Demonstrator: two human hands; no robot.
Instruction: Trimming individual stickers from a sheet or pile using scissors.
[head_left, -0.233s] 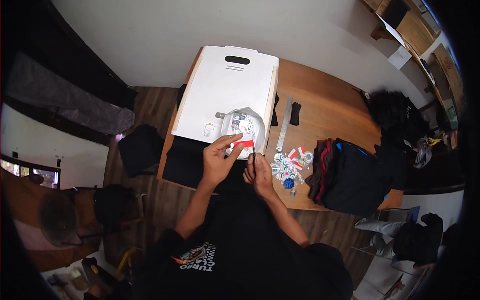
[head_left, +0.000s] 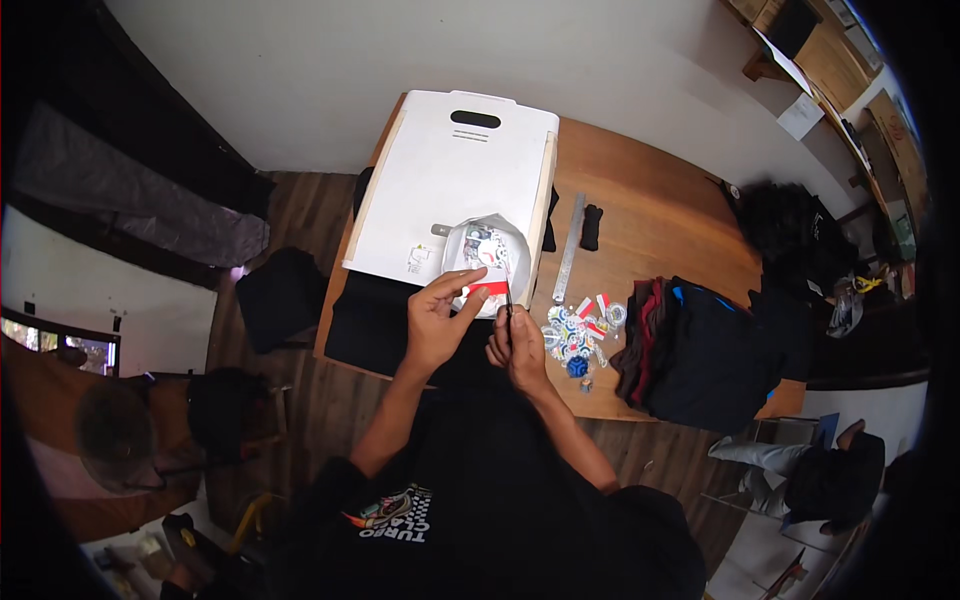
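Note:
My left hand (head_left: 436, 314) pinches a red-and-white piece of paper or sticker (head_left: 488, 288) between thumb and fingers. Closed around a slim dark tool (head_left: 509, 291), my right hand (head_left: 518, 347) holds it upright at the paper's right edge. The tool looks like scissors seen edge-on; its handles are hidden in the fingers. Both hands are over the near side of a white bowl-shaped container (head_left: 517, 250). Inside it lie patterned paper cut-outs (head_left: 487, 245), partly covered by the paper and my left fingers.
The container rests on a white board (head_left: 440, 170) with a handle slot. To the right are a metal ruler (head_left: 569, 250), a black bundle (head_left: 592, 228), loose patterned cut-outs (head_left: 572, 335) and folded dark clothes (head_left: 705, 350) on the wooden table (head_left: 640, 215). Another person (head_left: 835, 480) is at far right.
My hands, the paper and the dark tool stay almost in place. At the far right, the other person has shifted a little.

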